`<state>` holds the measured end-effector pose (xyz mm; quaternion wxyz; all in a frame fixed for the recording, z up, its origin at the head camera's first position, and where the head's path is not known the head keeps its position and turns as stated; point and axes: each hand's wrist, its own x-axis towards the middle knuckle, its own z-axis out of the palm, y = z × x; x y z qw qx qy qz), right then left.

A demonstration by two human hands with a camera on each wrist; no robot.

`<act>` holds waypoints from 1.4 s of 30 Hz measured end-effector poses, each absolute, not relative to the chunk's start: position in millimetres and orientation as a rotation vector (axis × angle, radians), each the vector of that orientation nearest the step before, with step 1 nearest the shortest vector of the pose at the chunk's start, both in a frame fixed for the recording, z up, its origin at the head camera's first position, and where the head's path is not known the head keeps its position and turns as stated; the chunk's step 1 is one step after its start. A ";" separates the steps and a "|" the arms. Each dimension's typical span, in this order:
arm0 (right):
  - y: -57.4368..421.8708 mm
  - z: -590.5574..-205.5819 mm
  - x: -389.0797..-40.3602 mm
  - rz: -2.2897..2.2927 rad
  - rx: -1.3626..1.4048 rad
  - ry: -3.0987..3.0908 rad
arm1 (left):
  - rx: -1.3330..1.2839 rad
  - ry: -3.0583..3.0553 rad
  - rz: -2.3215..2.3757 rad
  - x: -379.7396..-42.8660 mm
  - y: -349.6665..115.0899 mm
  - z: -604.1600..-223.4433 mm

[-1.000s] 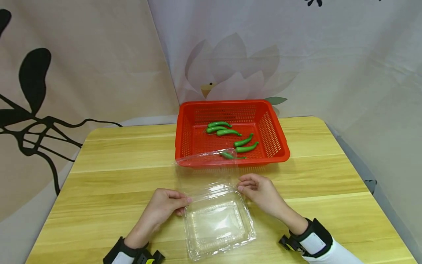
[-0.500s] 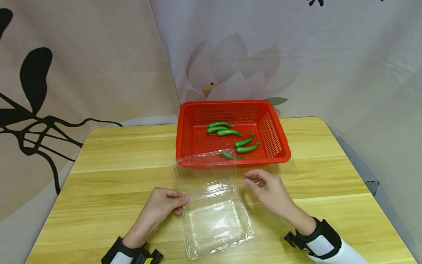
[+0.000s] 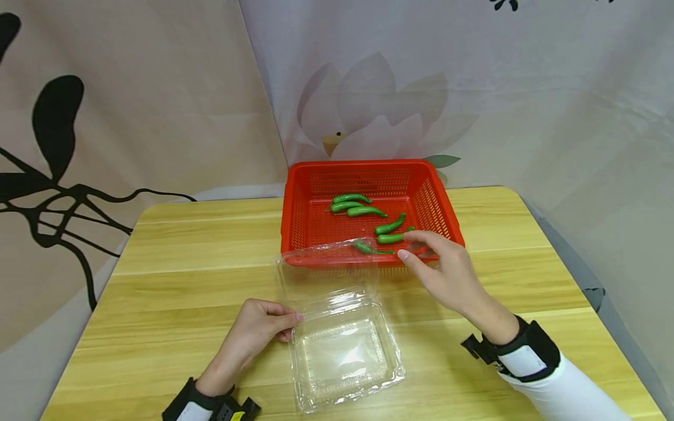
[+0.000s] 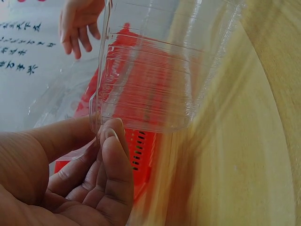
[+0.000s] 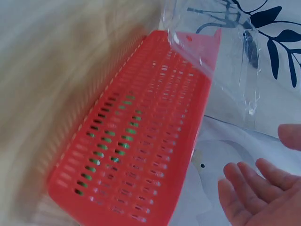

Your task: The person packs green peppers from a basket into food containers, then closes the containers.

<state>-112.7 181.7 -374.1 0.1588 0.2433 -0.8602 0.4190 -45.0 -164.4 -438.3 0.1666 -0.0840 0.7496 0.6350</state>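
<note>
My left hand (image 3: 263,326) pinches the left edge of a clear plastic clamshell box (image 3: 344,356) near its hinge; the left wrist view shows thumb and fingertips meeting on the rim (image 4: 96,117). The box stands open, its lid (image 3: 329,275) raised toward the red basket (image 3: 286,234). Over the basket's front right rim hovers my right hand (image 3: 447,272), fingers loosely bent and holding nothing. Its fingertips overlap a green chili pepper (image 3: 389,238) in the head view. Several more chili peppers (image 3: 363,211) lie in the basket, one partly seen through the lid.
The basket has slotted walls (image 5: 136,127) and sits at the back of a wooden table (image 3: 200,251). Behind it hangs a pale cloth (image 3: 210,105) with printed flowers and dark stems. Both wrists wear black straps (image 3: 532,351).
My right hand has let go of the box's right side and moved up and right to the basket's front rim. The left hand keeps its pinch; the box has shifted slightly left.
</note>
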 end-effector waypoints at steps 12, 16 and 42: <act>186.3 -346.1 -143.2 0.966 0.677 -2.757 | -0.259 2.134 1.813 -44.8 -162.3 -437.2; 185.7 -337.6 -153.1 0.890 0.643 -2.890 | -0.267 2.131 1.816 -44.7 -162.0 -437.5; 146.4 -331.5 -211.5 0.383 0.897 -3.197 | -0.275 2.129 1.809 -46.2 -163.6 -437.1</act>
